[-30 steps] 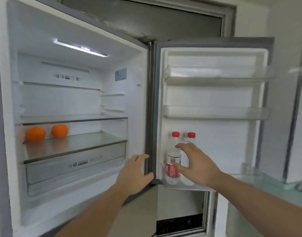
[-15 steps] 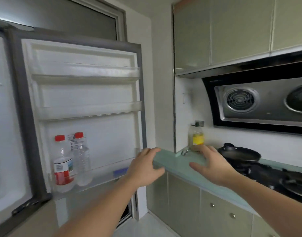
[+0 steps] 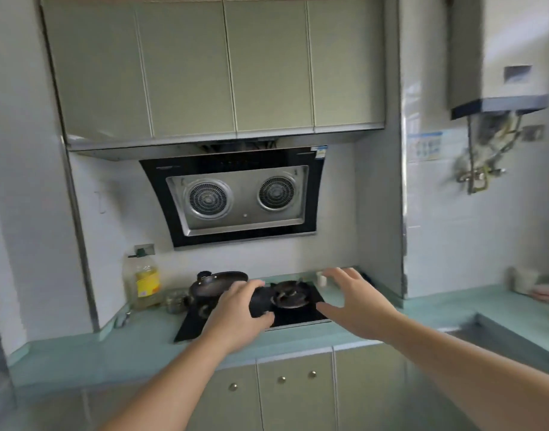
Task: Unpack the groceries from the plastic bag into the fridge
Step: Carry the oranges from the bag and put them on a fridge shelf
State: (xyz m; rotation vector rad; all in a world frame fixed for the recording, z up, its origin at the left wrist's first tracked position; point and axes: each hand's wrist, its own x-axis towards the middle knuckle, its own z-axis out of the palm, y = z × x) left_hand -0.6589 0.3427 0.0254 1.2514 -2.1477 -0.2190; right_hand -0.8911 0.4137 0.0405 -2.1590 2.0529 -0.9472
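Overhead, 2 empty hands, left hand [image 3: 240, 315], right hand [image 3: 358, 306], 1 pan [image 3: 218, 283]

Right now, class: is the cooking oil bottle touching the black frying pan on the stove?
Apart. The head view shows the cooking oil bottle standing left of the frying pan, with bare wall and a small jar showing between them.

We hold our left hand [image 3: 240, 315] and right hand [image 3: 355, 301], both empty with fingers spread, above the black stove [image 3: 298, 312] on the counter [image 3: 111, 353].
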